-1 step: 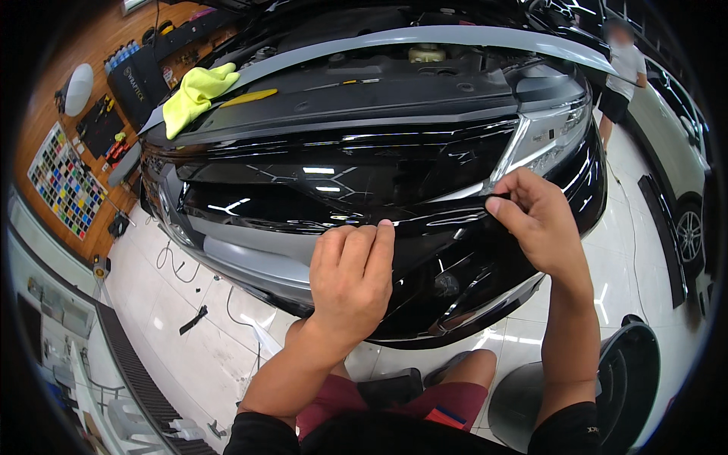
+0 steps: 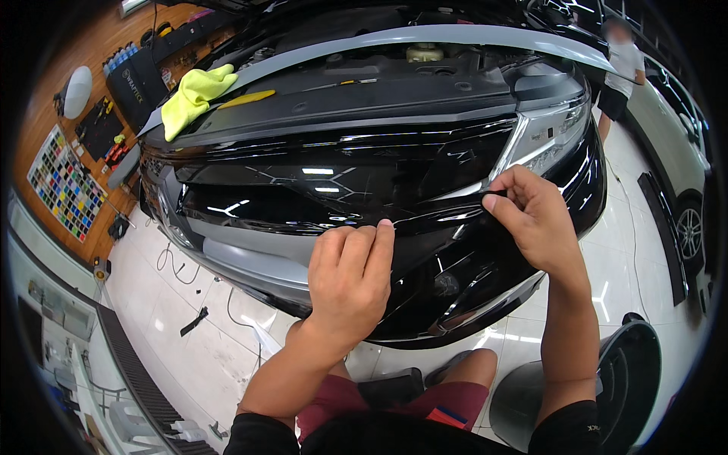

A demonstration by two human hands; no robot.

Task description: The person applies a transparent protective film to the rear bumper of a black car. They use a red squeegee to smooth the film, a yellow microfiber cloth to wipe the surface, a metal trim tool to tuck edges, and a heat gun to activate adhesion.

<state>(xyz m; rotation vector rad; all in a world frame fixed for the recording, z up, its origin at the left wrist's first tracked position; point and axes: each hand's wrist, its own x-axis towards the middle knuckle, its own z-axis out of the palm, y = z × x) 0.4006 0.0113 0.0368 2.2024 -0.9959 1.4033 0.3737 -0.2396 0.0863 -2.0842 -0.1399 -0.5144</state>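
Observation:
Across the glossy black bumper (image 2: 440, 288), black film (image 2: 428, 216) shows a thin raised edge between my hands. My left hand (image 2: 349, 280) has its fingers together, gripping the film at that edge; its thumb is hidden. My right hand (image 2: 535, 224) pinches the film's edge between thumb and forefinger, just below the headlight (image 2: 550, 140). A yellow-green cloth (image 2: 189, 106) lies on the front of the open engine bay at upper left, beside a long silver-grey strip (image 2: 462, 34).
A person (image 2: 618, 72) stands at upper right beside a pale car (image 2: 660, 144). A dark bin (image 2: 629, 379) is by my right arm. Cables (image 2: 178, 269) lie on the tiled floor at left. A wooden wall (image 2: 45, 106) holds tools and a swatch board.
My right hand has shifted very slightly left with the film edge, and the thin line of the film between my hands shows more clearly.

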